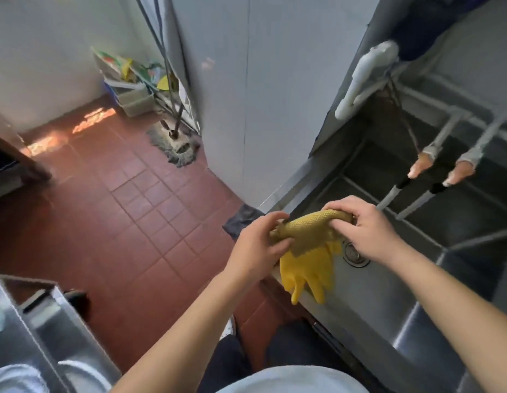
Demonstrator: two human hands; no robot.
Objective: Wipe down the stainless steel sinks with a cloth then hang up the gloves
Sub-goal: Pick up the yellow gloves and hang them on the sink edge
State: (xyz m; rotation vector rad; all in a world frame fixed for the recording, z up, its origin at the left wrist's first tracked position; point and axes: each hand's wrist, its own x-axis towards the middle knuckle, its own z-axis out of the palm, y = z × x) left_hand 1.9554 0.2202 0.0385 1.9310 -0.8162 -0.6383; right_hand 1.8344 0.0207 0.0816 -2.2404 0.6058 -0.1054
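Yellow rubber gloves [310,251] — limp, light, likely slick | over stainless steel sink [368,293] front rim | left hand [258,248] and right hand [365,231] pinch the cuff ends | best taken hold of at cuffs — fingers dangle

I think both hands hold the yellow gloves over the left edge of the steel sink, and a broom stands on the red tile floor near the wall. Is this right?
Not quite: the head view shows a mop, not a broom, on the red tile floor. The rest holds: the left hand and right hand grip the yellow gloves over the sink's left edge.
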